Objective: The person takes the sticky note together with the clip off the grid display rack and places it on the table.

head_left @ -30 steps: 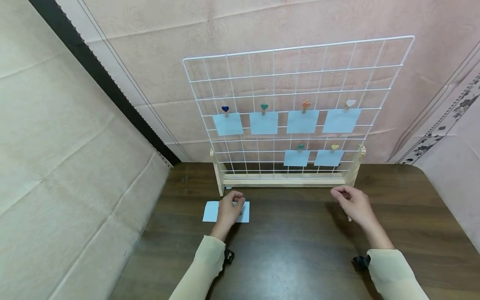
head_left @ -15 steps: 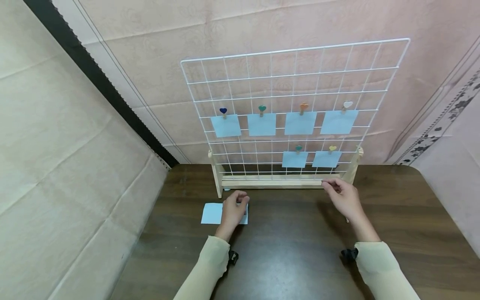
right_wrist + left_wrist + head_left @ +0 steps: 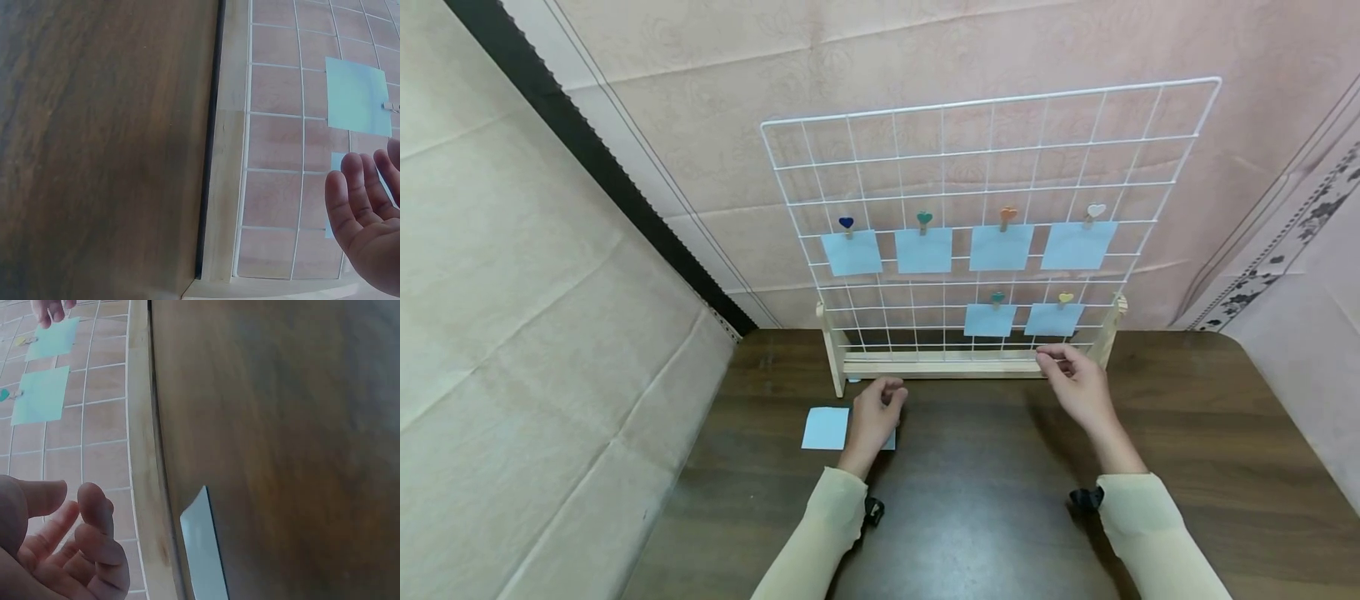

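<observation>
Down at the left of the dark wooden surface (image 3: 970, 517), light blue paper (image 3: 825, 428) lies flat, and straight across part of it comes the left hand (image 3: 869, 421), its grip slack, fingers loosely bent, thumb and forefinger a little apart with nothing between them! Behind it runs the pale wooden stand (image 3: 940, 368), carrying the white wire grid (image 3: 943, 194), and look at that upper row: first card (image 3: 852, 252) under a dark blue heart clip (image 3: 846, 222), second card (image 3: 923, 251) under a green heart clip (image 3: 924, 217), third card (image 3: 1000, 247) under an orange one, fourth card (image 3: 1078, 245) under a white one! Lower down, right of centre, hang two more, a green-clipped card (image 3: 988, 321) and, next along, a yellow-clipped card (image 3: 1054, 320); just below that one is the right hand (image 3: 1075, 385), thumb and forefinger drawn close, the other fingers loosely spread in the wrist view, and whether that grip pinches anything or touches the wire, I cannot tell
</observation>
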`<state>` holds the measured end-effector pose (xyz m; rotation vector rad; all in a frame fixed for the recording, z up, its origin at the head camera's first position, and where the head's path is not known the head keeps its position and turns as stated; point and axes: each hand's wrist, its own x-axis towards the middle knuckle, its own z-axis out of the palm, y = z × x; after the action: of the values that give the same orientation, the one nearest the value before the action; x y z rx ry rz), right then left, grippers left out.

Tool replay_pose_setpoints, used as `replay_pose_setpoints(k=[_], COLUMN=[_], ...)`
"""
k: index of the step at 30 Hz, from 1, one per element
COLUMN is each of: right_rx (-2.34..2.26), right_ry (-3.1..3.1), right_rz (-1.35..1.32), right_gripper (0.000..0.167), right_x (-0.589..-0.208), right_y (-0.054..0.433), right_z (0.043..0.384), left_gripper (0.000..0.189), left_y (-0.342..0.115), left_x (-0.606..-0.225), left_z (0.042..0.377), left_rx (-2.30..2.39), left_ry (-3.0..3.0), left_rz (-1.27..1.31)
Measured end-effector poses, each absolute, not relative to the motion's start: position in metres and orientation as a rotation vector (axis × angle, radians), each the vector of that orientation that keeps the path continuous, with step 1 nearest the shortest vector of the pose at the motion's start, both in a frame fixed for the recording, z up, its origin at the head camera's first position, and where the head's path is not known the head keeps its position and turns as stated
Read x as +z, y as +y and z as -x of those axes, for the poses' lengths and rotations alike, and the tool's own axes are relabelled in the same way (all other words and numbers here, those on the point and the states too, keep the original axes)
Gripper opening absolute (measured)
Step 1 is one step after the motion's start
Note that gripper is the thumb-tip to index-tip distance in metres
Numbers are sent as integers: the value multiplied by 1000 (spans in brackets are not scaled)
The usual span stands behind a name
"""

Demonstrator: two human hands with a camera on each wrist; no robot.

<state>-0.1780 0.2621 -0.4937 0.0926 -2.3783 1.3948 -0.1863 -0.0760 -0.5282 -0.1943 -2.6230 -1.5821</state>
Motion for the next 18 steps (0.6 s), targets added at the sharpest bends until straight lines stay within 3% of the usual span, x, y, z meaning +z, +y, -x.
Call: replay_pose_setpoints(k=[18], right_rx=[1442], right_ry=[-2334], right_rz=[-171], right_gripper=[27], right_x=[-478], right_y=[238], right_z=[196], left_gripper=[21], left_y=[-50], left_x=[-501], left_z=[203], left_rx=[-1631], left_ry=[-2540], left_rz=[249])
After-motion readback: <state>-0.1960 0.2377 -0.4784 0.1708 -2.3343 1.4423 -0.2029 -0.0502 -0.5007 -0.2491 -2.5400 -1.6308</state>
